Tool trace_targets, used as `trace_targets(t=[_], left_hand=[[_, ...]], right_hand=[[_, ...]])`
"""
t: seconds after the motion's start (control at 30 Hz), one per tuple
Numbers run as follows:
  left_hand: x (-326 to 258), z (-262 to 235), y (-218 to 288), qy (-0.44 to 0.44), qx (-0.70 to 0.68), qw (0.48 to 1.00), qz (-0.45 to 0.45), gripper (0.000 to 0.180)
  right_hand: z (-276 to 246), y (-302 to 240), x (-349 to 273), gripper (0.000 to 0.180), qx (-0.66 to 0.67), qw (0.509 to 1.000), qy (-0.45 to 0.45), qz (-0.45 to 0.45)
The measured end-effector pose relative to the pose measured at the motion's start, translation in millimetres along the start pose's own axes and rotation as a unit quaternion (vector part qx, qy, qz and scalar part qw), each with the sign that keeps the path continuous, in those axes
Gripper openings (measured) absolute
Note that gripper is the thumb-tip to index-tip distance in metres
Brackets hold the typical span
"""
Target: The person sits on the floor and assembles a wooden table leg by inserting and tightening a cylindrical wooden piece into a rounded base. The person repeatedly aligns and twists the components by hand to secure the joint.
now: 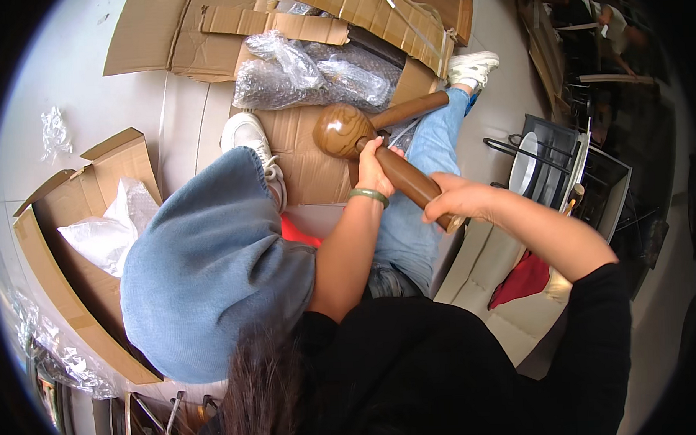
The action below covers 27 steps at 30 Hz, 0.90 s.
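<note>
A brown turned wooden post (pixel 409 175) lies slantwise across my lap, its rounded bulb end pointing up and left. My left hand (pixel 375 169) is wrapped round it just below the bulb, with a green bangle (pixel 370 195) on that wrist. At the lower right end, my right hand (pixel 456 198) grips the post with the thumb along its end. The fingers on the underside are partly hidden. Just beyond the post, a second brown wooden cylinder (pixel 412 109) rests beside my right leg.
Ahead lie bubble-wrapped pieces (pixel 312 77) on flattened cardboard (pixel 304 154). An open carton (pixel 46 236) with white wrapping (pixel 114 226) stands at left. To my right are a cream padded seat (pixel 484 262), a red cloth (pixel 520 279) and a dark rack (pixel 556 145).
</note>
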<state>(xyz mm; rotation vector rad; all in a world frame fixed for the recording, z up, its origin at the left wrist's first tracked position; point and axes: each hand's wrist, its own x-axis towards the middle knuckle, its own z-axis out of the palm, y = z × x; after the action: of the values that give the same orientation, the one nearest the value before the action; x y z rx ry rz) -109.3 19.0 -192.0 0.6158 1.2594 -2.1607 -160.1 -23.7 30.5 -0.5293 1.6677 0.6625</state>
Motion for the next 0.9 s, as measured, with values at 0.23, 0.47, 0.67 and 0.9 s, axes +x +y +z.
trace_targets(t=[0.23,0.47,0.67,0.9], left_hand=[[21.9,6.1,1.5,0.121,0.139,0.979,0.091,0.030],[-9.7,-8.4,-10.7,-0.103,-0.148,0.983,0.029,0.028],[-11.2,-11.0,-8.4,-0.129,-0.086,0.988,0.025,0.031],[8.0,7.9,16.2,0.091,0.100,0.990,-0.043,0.033]], right_hand=[[21.1,-29.6,0.8,0.092,-0.507,0.859,0.074,-0.026],[-0.6,38.5,27.8,0.057,0.365,0.915,-0.167,-0.035],[22.7,62.1,37.2,0.058,0.560,0.789,-0.243,-0.076],[-8.2,34.2,-13.7,0.058,-0.090,0.928,0.148,-0.330]])
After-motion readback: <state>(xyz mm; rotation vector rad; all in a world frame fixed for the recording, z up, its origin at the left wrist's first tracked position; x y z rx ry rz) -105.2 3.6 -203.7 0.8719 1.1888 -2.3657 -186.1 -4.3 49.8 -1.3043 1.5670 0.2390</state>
